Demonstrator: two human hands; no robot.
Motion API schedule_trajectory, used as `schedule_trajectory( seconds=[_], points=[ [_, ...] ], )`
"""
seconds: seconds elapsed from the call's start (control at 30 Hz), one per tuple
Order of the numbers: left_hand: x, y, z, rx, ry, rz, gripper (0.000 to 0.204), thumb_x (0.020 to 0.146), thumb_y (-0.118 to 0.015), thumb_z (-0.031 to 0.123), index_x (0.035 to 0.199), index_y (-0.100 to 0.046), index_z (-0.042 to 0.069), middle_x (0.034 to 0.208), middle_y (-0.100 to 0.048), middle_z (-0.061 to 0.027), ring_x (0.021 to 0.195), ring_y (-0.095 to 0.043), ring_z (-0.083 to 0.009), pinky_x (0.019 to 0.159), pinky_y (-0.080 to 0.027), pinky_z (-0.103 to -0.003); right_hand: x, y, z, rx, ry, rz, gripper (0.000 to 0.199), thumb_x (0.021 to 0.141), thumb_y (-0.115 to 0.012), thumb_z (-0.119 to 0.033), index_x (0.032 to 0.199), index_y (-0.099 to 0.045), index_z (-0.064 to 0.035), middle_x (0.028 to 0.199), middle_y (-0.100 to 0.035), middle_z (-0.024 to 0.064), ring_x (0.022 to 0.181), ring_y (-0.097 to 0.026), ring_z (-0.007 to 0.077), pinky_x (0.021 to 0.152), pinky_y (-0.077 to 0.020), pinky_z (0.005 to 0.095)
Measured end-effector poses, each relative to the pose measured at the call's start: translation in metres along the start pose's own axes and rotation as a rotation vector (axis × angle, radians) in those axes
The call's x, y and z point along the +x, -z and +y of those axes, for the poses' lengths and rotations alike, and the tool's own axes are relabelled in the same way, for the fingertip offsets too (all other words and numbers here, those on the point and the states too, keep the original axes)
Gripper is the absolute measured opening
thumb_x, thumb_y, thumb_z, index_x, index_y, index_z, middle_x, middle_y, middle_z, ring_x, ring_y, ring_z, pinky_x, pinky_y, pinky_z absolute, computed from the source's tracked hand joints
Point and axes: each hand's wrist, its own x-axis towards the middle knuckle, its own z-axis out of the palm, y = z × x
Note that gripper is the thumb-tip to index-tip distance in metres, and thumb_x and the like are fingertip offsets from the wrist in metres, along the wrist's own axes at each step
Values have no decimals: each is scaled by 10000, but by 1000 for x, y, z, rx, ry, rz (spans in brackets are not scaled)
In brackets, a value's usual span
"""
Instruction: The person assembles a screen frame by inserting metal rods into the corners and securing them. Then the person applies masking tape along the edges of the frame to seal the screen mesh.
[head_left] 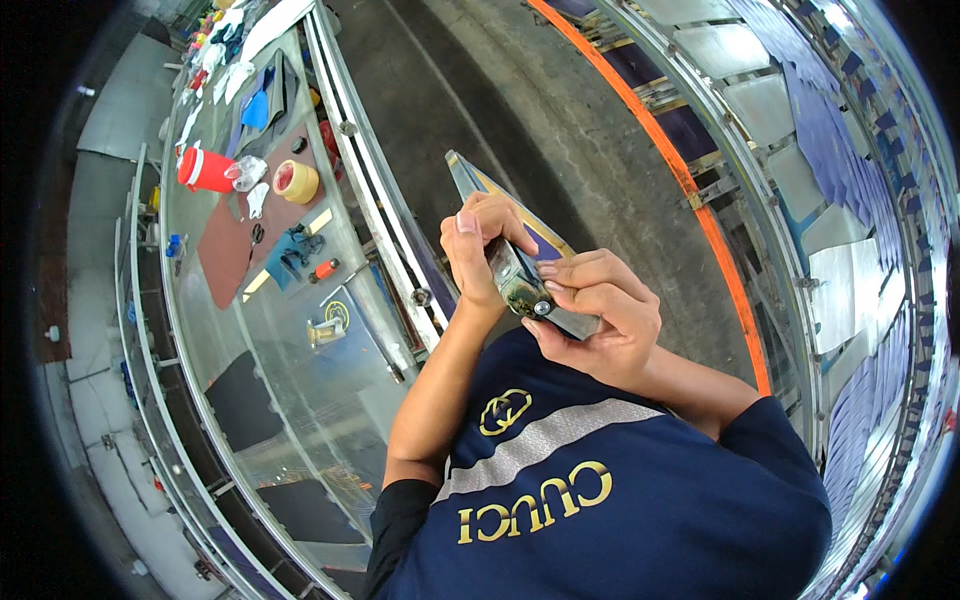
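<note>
In front of my chest a framed printing screen [543, 232] is tilted nearly edge-on, with a pale border and a purple-blue panel. A worn metal bracket [522, 290] with a round bolt [542, 308] sits at its near end. My left hand [482, 245] is closed around the left side of this end, thumb bent on top. My right hand [605, 310] is closed on the right side, its fingers and thumb pinching close to the bolt. The fingers partly hide the bracket, so whether it is fixed to the screen cannot be made out.
On the long glass-topped table at left [235, 330] are a red jug [207, 170], a tape roll [296, 181], scissors [257, 234], a blue cloth [293, 254] and a metal fitting [325, 332]. An orange-edged rail [690, 185] borders another long table with purple pieces at right.
</note>
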Motion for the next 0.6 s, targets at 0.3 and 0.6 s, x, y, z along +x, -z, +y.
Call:
schedule_trajectory(
  seconds=[0.3, 0.6],
  points=[
    [4, -1, 2, 104, -32, -13, 761, 1027, -205, 458, 544, -590, 13, 520, -563, -85, 554, -469, -218, 688, -393, -344, 1, 0, 2, 19, -33, 32, 316, 687, -869, 6, 886, -624, 7, 1002, -686, 171, 946, -707, 278, 811, -571, 352],
    [2, 2, 3, 132, 83, -49, 756, 1035, -160, 461, 563, -557, 24, 593, -610, -113, 617, -508, -212, 712, -407, -336, 1, 6, 6, 8, -74, 0, 309, 698, -862, 5, 912, -639, 6, 996, -682, 160, 966, -709, 261, 810, -574, 334]
  ],
)
